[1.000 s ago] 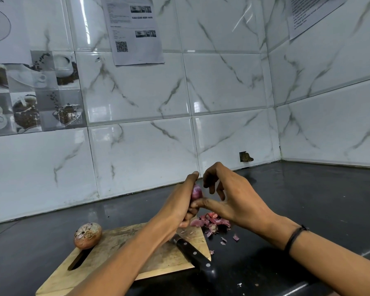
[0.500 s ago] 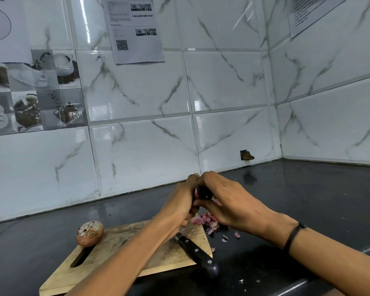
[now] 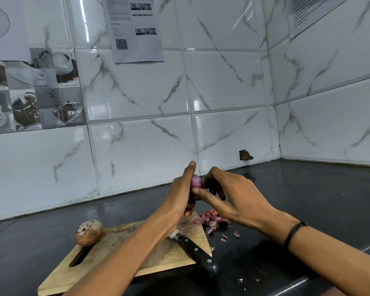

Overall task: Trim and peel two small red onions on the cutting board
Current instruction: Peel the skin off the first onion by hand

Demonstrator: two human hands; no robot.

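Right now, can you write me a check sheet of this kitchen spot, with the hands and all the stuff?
Surface: dark counter, glossy, with small crumbs near the front edge.
Job's things: cutting board on the counter; unpeeled onion on its far left corner; knife lying on the board, handle over the edge.
Clutter: peel scraps piled on the counter beside the board's right corner.
Grips: left hand holds the red onion above the board; right hand pinches at it, thumb under it.
Cables: nothing seen.
Surroundings: tiled wall with a paper sheet stuck on, and a hole near the counter.
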